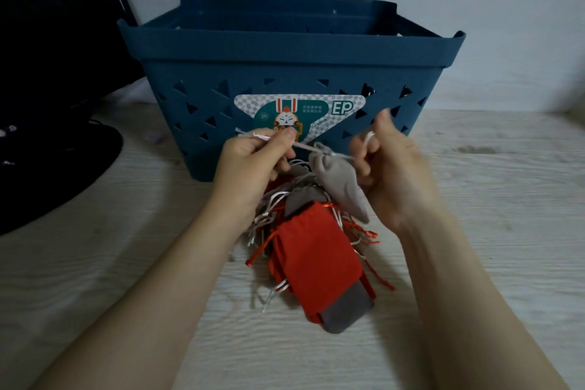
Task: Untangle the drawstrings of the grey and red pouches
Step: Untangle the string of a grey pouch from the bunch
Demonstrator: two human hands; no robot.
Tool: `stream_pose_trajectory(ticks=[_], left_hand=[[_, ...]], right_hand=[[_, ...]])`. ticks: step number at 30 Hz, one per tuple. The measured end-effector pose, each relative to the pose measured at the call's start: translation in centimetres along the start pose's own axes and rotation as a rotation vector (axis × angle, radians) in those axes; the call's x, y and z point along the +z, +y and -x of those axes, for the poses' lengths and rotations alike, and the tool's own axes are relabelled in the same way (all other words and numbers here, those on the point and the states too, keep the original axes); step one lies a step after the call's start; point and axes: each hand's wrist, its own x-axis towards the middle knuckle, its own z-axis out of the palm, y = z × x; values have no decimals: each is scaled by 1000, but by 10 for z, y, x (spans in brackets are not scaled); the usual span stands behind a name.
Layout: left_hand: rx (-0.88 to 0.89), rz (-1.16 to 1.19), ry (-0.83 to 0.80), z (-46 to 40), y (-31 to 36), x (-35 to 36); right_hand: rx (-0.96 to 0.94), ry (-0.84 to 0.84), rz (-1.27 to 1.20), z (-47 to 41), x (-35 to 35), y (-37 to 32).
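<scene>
A pile of red and grey pouches with tangled pale and red drawstrings lies on the table; a red pouch (313,260) sits on top of it and a dark grey pouch (346,312) sticks out below. A light grey pouch (340,182) hangs lifted above the pile by its pale drawstring (304,146). My left hand (253,165) pinches one end of that string. My right hand (389,168) grips the other end, with the string looped by its fingers. The string is stretched between both hands.
A blue plastic basket (285,51) with triangular holes and a sticker stands right behind the hands. A black object (47,152) takes up the left side. The table (490,199) is pale wood grain, with a white wall behind.
</scene>
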Motion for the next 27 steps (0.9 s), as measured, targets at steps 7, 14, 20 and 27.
stream_pose_trajectory(ticks=[7,14,20,27], left_hand=[[100,-1,-131,8,4,7],[151,2,-161,11,6,9],[83,32,-147,9,7,6],[159,-19,-283,13,2,9]], right_hand=[[-240,43,542,6,18,24],[-397,25,557,9,21,32],[-363,-57,542,9,24,39],[-43,60,-51,11,26,30]])
